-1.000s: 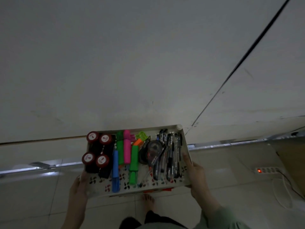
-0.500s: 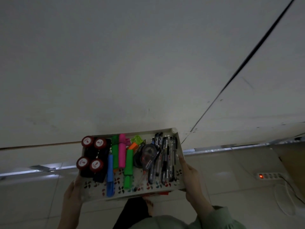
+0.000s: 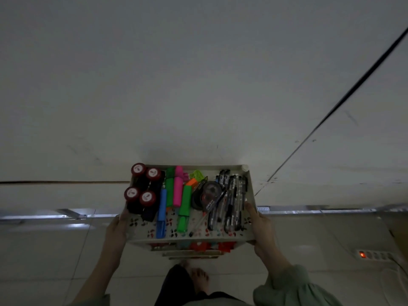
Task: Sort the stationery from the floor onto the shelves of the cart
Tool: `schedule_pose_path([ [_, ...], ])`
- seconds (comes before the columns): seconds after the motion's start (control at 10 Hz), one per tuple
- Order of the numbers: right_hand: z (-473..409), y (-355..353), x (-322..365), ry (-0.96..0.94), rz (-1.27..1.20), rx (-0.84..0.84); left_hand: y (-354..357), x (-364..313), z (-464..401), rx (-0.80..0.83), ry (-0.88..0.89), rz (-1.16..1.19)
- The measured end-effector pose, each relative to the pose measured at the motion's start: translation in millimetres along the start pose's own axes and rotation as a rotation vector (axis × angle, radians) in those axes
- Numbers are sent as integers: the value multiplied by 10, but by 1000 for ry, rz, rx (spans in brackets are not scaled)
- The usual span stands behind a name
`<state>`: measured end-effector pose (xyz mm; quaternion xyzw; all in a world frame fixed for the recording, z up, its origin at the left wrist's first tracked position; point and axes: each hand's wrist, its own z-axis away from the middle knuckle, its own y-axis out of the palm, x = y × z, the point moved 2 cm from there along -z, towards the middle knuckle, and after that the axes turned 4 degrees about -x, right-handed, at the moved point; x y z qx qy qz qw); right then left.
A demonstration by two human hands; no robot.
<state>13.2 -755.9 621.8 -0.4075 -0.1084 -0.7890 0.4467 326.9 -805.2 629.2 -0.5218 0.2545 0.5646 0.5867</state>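
The white cart (image 3: pixel 250 191) stands against the wall, seen from above. Its top shelf holds several black bottles with red caps (image 3: pixel 141 191) at the left, coloured highlighters (image 3: pixel 176 195) in the middle, a correction tape dispenser (image 3: pixel 206 194) and several black pens (image 3: pixel 234 199) at the right. My left hand (image 3: pixel 117 228) grips the shelf's left edge. My right hand (image 3: pixel 259 226) grips its right edge, thumb on the rim. Red items (image 3: pixel 203 246) show on a lower shelf under the front edge.
A white wall fills the upper view, with a black cable (image 3: pixel 331 111) running diagonally. A power strip (image 3: pixel 375 255) with a lit red switch lies on the tiled floor at the right. My bare foot (image 3: pixel 198 277) stands just in front of the cart.
The cart has shifted slightly in the view between frames with both hands on its sides. My leg and foot have stepped closer under it.
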Motion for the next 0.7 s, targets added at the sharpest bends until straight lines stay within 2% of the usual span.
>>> schedule_pose_path([
  [0.2, 79, -24, 2, -41, 58, 29, -39, 196, -85, 7, -67, 14],
  [0.3, 86, -37, 51, -110, 248, 2, -24, 198, -112, 27, -81, 6],
  [0.4, 131, -70, 179, -202, 597, -67, -15, 67, -68, 51, -81, -4],
  [0.5, 267, -110, 222, -250, 725, -173, -103, -21, -23, 87, 6, -39],
  [0.6, 694, -150, 294, -339, 598, -276, -399, -87, 39, 37, -15, -62],
  [0.7, 1258, -253, 440, -557, 253, -279, -710, -381, 184, -8, 68, -117],
])
